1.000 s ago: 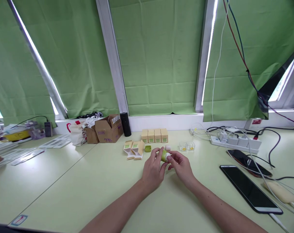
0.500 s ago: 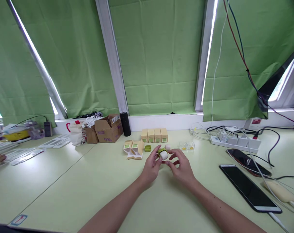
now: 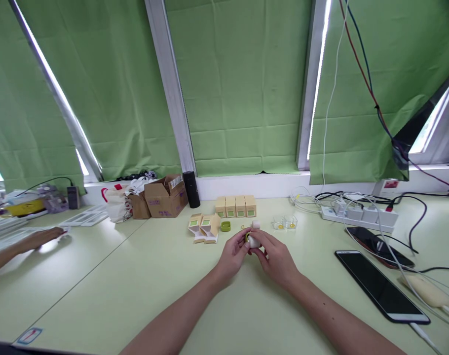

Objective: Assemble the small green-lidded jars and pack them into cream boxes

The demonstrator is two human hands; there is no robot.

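A small rounded white case with a green cover (image 3: 252, 242) is held between my two hands above the table, partly hidden by the fingers. My left hand (image 3: 232, 252) grips its green side. My right hand (image 3: 277, 254) has its fingers closed around the white side. Just beyond them lie a small pale pink-white piece (image 3: 256, 225) and a green square cover piece (image 3: 225, 226). Two clear cups (image 3: 279, 225) with yellow bits inside sit to the right. Left of the hands are two opened cartons (image 3: 210, 228), with several closed small boxes (image 3: 241, 206) in a row behind.
At right are a white phone (image 3: 382, 286), a dark phone (image 3: 380, 245), a power strip (image 3: 357, 218) and tangled cables. A cardboard box (image 3: 167, 197) and a black cylinder (image 3: 191, 189) stand at the back left. Another person's hand (image 3: 43, 237) reaches over flat trays at far left.
My right hand has moved left and closed onto the white case, covering more of it. The case has turned slightly. At far left, the other person's hand has reached further right.
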